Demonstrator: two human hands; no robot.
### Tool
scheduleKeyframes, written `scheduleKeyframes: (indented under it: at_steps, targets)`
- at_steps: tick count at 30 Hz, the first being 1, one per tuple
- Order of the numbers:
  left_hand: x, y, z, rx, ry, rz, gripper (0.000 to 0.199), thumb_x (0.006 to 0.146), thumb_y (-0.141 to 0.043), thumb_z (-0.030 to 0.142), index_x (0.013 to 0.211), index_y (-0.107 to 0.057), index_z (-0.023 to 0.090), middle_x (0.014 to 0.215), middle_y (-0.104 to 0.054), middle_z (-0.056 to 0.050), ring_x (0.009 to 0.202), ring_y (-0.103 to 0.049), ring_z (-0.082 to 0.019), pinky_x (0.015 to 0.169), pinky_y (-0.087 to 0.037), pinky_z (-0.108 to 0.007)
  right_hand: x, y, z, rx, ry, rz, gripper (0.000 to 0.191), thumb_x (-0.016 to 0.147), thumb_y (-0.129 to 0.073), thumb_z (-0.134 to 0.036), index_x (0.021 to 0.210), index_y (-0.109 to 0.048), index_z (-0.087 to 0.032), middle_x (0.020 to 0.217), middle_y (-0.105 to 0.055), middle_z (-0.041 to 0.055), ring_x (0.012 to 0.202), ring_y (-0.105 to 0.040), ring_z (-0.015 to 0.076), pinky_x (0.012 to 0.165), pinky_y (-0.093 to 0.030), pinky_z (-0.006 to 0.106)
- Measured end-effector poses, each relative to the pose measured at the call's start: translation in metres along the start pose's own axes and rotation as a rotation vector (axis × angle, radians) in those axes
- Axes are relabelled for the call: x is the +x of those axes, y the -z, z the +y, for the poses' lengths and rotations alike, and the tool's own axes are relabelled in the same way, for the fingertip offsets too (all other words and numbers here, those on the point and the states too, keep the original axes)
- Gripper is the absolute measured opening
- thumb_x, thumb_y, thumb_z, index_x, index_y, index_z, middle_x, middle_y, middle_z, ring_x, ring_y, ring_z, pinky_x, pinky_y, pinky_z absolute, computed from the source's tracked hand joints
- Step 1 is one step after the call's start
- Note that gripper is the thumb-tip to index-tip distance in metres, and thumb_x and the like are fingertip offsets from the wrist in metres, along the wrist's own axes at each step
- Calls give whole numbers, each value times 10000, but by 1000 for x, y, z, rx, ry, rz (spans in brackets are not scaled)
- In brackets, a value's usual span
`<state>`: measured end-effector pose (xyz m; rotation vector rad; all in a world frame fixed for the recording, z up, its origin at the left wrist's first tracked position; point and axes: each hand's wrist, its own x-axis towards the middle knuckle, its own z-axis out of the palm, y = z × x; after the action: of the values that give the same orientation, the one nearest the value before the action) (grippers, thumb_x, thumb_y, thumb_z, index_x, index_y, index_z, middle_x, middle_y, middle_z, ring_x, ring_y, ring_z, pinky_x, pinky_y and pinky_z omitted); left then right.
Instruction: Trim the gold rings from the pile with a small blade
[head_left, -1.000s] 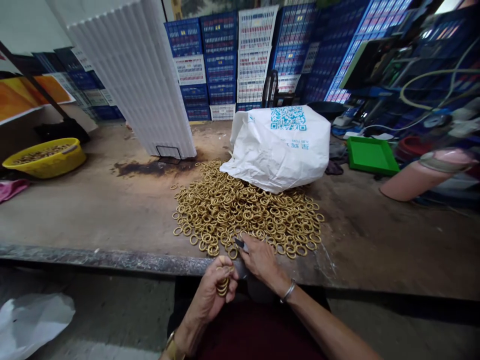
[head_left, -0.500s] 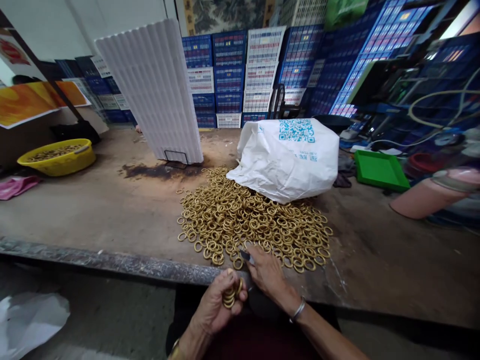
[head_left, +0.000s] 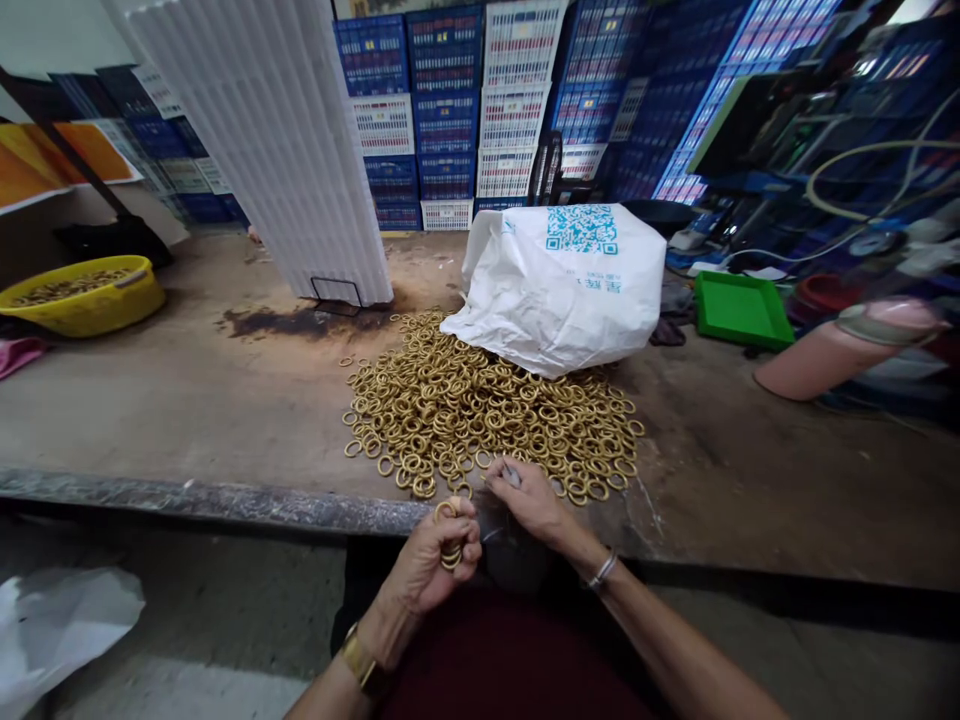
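Note:
Several brass-coloured rings [head_left: 451, 553] are held in my left hand [head_left: 435, 560], with its fingers curled round them in front of the table edge. My right hand [head_left: 529, 500] is closed on a small grey tool [head_left: 511, 475] at the near edge of the ring pile; the tool's shape is mostly hidden by the fingers. A large pile of brass-coloured rings [head_left: 480, 400] spreads over the table [head_left: 187, 400]. Behind and partly over the pile lies a white sack [head_left: 570, 300] with blue print.
A yellow basin [head_left: 97, 310] of small parts stands at the left, near a tall white corrugated panel [head_left: 285, 150]. A green tray [head_left: 742, 308] and a pink bottle [head_left: 832, 355] are at the right. Stacked crates [head_left: 446, 120] line the back.
The view has tilted down and shifted slightly right. My left hand has turned, with a ring now showing upright near its fingertips. My right hand's fingers have drawn in around the grey tool.

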<state>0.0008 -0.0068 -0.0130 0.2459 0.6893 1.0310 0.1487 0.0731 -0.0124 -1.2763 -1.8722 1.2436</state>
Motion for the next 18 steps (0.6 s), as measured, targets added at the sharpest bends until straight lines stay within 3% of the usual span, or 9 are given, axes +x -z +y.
scheduleKeyframes:
  at_steps: [4, 7, 12, 16, 18]
  targets:
    - [3, -9, 3, 121, -59, 46, 233, 622, -663, 205, 800, -522, 152, 654, -525, 15, 524, -520, -78, 365, -272, -138, -5, 4, -3, 335, -135, -121, 209, 711, -537, -364, 659, -449, -181, 480, -323, -89, 417, -268, 44, 400, -226, 175]
    - [6, -12, 0, 260, -156, 122, 256, 661, -653, 332, 784, -541, 138, 632, -536, 3, 515, -519, -88, 362, -301, -150, -10, 7, -1, 494, -199, -197, 276, 688, -574, -425, 687, -440, -184, 459, -298, -107, 367, -237, 28, 353, -179, 168]
    - [12, -10, -11, 420, -251, 258, 356, 739, -525, 479, 823, -537, 134, 557, -506, 22, 434, -470, -76, 332, -301, -153, -18, 16, 3, 640, -223, -299, 309, 667, -614, -434, 709, -453, -173, 458, -334, -110, 341, -250, 14, 333, -159, 156]
    - [13, -14, -14, 582, -251, 244, 373, 771, -463, 488, 921, -523, 153, 571, -490, 35, 425, -452, -71, 334, -304, -151, -24, 19, 8, 678, -233, -343, 303, 669, -619, -424, 721, -471, -165, 448, -344, -110, 340, -260, 13, 335, -156, 155]
    - [12, -18, -15, 683, -234, 236, 353, 780, -444, 488, 872, -524, 157, 579, -483, 36, 426, -447, -65, 342, -305, -149, -25, 18, 8, 656, -245, -333, 306, 654, -629, -420, 702, -476, -161, 458, -362, -105, 346, -270, 11, 337, -165, 156]
